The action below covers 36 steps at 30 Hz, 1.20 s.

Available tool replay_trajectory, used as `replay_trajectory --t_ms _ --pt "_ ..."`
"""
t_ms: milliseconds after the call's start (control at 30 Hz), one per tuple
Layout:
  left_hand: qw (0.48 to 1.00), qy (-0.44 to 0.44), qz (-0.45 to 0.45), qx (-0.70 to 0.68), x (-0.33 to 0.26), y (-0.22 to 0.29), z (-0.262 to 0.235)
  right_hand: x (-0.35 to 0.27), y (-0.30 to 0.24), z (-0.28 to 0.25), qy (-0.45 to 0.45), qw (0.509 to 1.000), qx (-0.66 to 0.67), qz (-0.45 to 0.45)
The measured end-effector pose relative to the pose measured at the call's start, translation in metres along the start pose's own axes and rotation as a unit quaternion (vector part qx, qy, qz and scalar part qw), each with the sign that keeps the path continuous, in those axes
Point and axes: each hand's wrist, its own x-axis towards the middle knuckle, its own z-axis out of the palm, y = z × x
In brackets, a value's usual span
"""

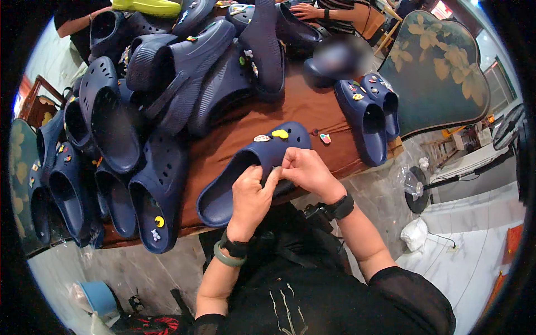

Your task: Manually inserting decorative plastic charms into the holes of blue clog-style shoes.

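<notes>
A navy clog (pixel 215 205) lies in front of me on the brown cloth, its toe pointing to the far right. On its upper are a yellow heart charm (pixel 280 134) and a pale oval charm (pixel 261 138). My left hand (pixel 250 195) is closed over the clog's near side, fingers curled into the foot opening and thumb outside. Beside that thumb, my right hand (pixel 310 172) pinches at the clog's side; whatever sits between its fingertips is hidden. A colourful loose charm (pixel 325 138) rests on the cloth just past the toe.
Navy clogs (pixel 114 125) are heaped at the left and back, some with charms. A pair of charmed clogs (pixel 374 131) stands at the right table edge. Across the table another person's hand (pixel 306 11) shows. A dark floral chair back (pixel 438 72) rises at the right.
</notes>
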Motion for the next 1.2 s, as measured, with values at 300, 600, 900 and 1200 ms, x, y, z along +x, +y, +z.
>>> replay_trajectory --t_ms 300,600,900,1200 --pt "0.978 -0.02 -0.125 -0.164 0.008 -0.008 -0.003 -0.028 0.0 0.031 0.182 0.97 0.129 -0.1" --pt "0.986 -0.012 -0.115 -0.121 0.008 0.009 -0.008 -0.043 0.013 0.031 0.255 0.877 -0.17 -0.37" --pt "0.997 -0.001 -0.061 -0.045 0.007 0.018 -0.007 -0.051 -0.02 0.033 0.124 0.805 -0.455 -0.36" --pt "0.995 0.011 -0.07 -0.072 0.006 -0.004 -0.001 -0.031 -0.005 0.015 0.134 0.897 -0.184 -0.379"
